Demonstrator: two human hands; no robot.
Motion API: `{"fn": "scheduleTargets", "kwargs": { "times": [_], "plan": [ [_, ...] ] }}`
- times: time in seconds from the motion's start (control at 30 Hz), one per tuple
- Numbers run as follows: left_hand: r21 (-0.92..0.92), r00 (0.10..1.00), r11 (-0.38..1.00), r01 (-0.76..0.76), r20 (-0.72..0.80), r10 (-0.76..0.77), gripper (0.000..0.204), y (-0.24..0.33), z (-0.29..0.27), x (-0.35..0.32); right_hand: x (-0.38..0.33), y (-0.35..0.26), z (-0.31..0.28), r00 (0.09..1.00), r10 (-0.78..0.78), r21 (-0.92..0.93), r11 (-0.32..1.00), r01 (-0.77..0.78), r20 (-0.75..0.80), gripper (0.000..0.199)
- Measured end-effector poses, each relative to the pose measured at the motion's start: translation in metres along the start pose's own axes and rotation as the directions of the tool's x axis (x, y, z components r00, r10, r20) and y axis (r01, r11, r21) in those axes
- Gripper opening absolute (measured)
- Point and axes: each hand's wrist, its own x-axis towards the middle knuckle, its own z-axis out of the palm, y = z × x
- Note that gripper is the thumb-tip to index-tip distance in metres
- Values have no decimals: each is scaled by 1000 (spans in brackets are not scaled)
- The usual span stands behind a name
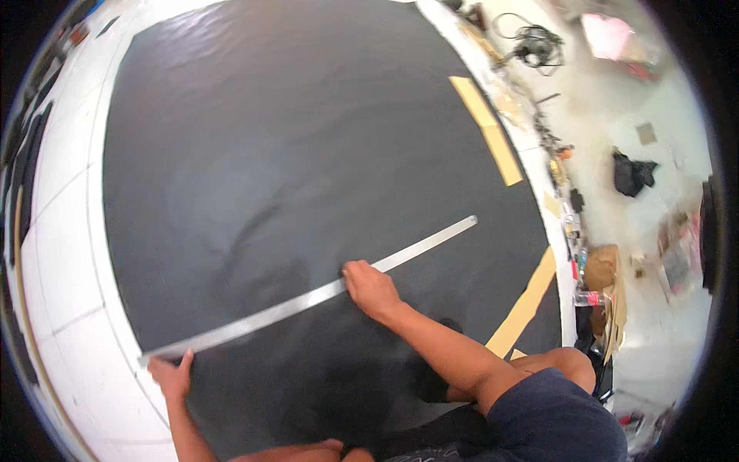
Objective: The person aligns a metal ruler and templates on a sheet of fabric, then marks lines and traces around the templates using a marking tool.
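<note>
A long straight metal ruler (269,314) lies slantwise across a large black sheet (292,146), its near-left end by the sheet's left edge. My left hand (171,377) holds that end, with the thumb apart from the fingers along the ruler's near edge. Farther along, past the ruler's middle, my right hand (372,290) reaches over it with curled fingers. The fingertips are partly hidden, and I cannot make out whether anything small is in them. Beyond this hand the bare end of the ruler points to the far right.
Tan strips (504,156) lie along the sheet's right edge, and another tan strip (525,304) sits near my knee. White surface (65,269) borders the left side. At right are a clear bottle (593,298), a black bag (633,174) and a coiled black cable (536,48).
</note>
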Motion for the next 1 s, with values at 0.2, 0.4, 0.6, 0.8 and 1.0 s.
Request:
{"fn": "scheduleTargets", "kwargs": {
  "times": [0.2, 0.4, 0.6, 0.8, 1.0],
  "plan": [
    [-55, 996, 998, -36, -88, 31, 123, 35, 1, -11, 9, -127, 69, 874, -485, 211, 858, 468, 30, 10],
    [-48, 995, 999, -5, -101, 0, 123, 24, 7, -9, 13, -255, 147, 779, -620, 355, 751, 557, 89, 13],
    [-16, 994, 1000, 14, -110, -16, 123, 13, 4, -9, 43, -272, 119, 792, -592, 489, 741, 461, 150, 22],
    [-44, 989, 999, 32, -143, -38, 126, 24, -7, -21, 116, -67, -56, 703, -487, 30, 832, 555, 519, 32],
    [-62, 988, 998, -21, -153, 12, 126, 13, 6, -8, 37, 127, -171, 775, -55, -387, 843, 375, 629, 29]
  ]
}}
